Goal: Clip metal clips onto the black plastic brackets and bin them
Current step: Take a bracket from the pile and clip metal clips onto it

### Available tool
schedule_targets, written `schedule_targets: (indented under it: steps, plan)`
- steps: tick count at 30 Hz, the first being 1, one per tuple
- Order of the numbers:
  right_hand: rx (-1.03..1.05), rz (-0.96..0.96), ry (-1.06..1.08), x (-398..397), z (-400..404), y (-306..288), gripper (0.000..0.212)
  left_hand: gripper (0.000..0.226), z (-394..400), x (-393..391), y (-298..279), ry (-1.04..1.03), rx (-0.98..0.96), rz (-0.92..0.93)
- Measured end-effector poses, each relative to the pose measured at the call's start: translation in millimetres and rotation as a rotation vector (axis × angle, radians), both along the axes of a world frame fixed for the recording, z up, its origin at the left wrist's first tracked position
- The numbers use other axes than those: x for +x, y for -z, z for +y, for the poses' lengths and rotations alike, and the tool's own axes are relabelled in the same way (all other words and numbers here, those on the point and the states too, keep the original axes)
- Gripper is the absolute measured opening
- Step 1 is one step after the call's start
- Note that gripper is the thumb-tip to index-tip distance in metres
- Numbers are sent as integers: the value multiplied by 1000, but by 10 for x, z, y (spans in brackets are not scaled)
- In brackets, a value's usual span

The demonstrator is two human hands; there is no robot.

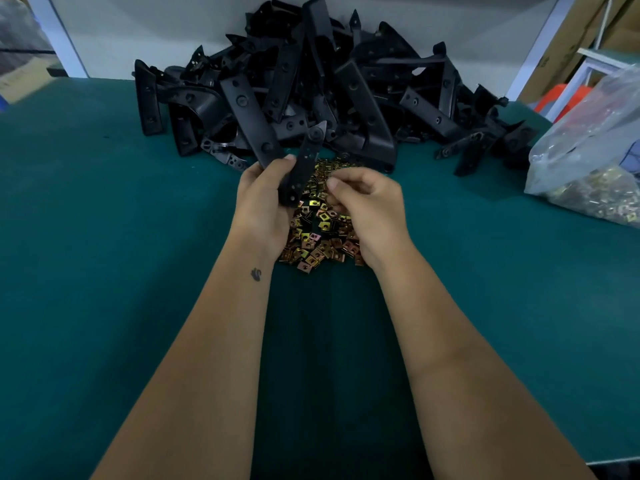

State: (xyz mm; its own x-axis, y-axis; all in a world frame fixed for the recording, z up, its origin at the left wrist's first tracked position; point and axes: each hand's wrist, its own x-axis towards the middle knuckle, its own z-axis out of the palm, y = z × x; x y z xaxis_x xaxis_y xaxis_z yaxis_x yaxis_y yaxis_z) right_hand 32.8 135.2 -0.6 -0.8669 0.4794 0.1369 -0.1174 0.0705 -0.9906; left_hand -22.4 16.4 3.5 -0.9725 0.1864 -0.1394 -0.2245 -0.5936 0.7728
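Two bare forearms reach forward over a green bench (104, 237). The left hand (261, 199) grips one black bracket (304, 161), fingers and thumb curled round its lower end; the bracket stands nearly upright, tilted a little to the right, its top end free. The right hand (363, 206) is just beside it, fingers curled inward with the tips drawn together. Whether they pinch a clip cannot be told, since the fingertips face away and are slightly blurred.

Beneath and between both hands lies a loose heap of small gold-coloured clips (322, 237) on the bench, partly hidden by the hands. Behind it, along the far edge of the bench, a large pile of brackets (311, 81) leans against a pale wall, the parts tangled and hard to tell apart. At the right edge sits a clear bag (588, 150) holding more clips, cut off by the frame. No bin can be made out.
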Motion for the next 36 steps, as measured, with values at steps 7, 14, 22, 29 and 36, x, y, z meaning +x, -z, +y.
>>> schedule_targets:
  steps: [7, 14, 22, 29, 36]
  plan:
    - [-431, 87, -94, 18, 37, -42, 12, 31, 3, 13, 14, 76, 46, 8]
    - [-495, 93, -98, 35, 46, -67, 8, 24, 28, 48, 8, 152, 12, 53]
    - [-640, 157, -112, 31, 75, -62, 10, 30, 51, 89, -8, 173, -11, 45]
    - [-652, 152, -106, 9, 76, -60, 11, 27, 57, 119, -36, 180, -26, 44]
    - [-552, 161, -78, 16, 69, -63, 15, 51, 53, 142, -45, 175, -33, 19]
